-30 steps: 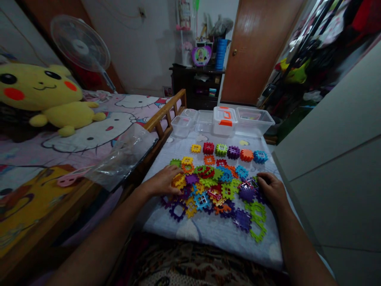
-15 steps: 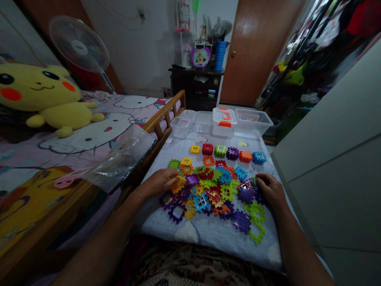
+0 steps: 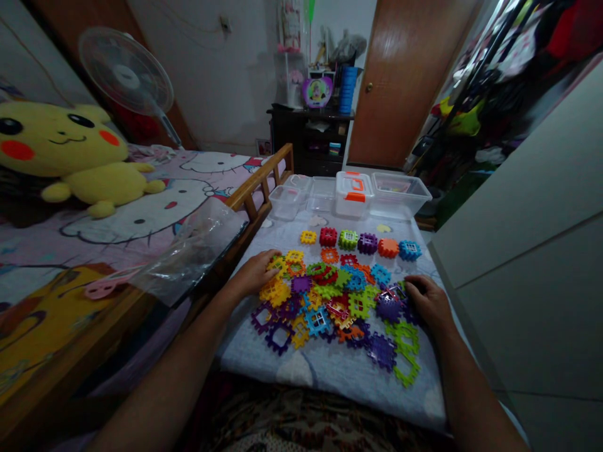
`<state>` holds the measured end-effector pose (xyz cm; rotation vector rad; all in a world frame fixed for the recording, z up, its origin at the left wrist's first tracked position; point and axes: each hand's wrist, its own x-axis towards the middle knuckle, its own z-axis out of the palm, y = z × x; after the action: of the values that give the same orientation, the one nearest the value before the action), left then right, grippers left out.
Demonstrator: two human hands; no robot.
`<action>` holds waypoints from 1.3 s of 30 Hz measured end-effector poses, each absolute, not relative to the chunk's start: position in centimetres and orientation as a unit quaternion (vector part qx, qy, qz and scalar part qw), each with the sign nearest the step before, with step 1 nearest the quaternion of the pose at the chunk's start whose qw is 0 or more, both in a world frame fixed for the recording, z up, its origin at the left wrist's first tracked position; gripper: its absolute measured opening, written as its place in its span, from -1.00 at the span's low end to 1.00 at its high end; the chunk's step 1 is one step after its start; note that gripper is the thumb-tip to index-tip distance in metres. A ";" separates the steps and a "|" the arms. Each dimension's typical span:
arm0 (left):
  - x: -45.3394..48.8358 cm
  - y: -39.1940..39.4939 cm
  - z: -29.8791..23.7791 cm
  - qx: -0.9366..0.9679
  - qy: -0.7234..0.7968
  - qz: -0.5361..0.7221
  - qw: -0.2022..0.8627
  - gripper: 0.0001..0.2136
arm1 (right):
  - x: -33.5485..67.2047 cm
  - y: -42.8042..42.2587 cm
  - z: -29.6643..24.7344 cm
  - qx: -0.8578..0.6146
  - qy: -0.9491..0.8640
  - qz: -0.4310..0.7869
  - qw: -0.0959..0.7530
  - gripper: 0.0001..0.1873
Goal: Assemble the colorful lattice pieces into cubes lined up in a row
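Note:
A heap of flat, toothed plastic building tiles [image 3: 336, 295] in many colours lies on a pale cloth-covered surface [image 3: 330, 367]. My left hand [image 3: 257, 273] rests at the heap's left edge, fingers curled over a green tile and yellow tiles [image 3: 276, 290]. My right hand [image 3: 426, 298] sits at the heap's right edge, fingers bent onto a purple tile [image 3: 390, 306]. Beyond the heap stands a row of several assembled cubes [image 3: 360, 242]: yellow, red, green, purple, orange, blue.
Clear plastic boxes [image 3: 400, 191] and an orange-latched case [image 3: 354, 191] stand at the far edge. A wooden bed rail [image 3: 257, 182], a crumpled plastic bag [image 3: 198, 245], a yellow plush [image 3: 70, 150] and a fan [image 3: 125, 72] are to the left. A pale panel [image 3: 532, 251] stands to the right.
My left hand has slid forward along the heap's left edge, from the purple and yellow tiles near me up to the green tile. The right hand has stayed put.

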<state>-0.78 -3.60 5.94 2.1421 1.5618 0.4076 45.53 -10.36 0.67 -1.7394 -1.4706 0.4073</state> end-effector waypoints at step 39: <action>-0.6 3.8 7.2 0.789 0.538 0.055 0.291 -0.37 | 45.4 -10.3 0.7 -0.688 -0.580 0.162 0.406 -0.69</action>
<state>-0.56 3.84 7.16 2.1044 1.4344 0.1463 45.43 -10.28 0.70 -1.7354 -1.4620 0.4075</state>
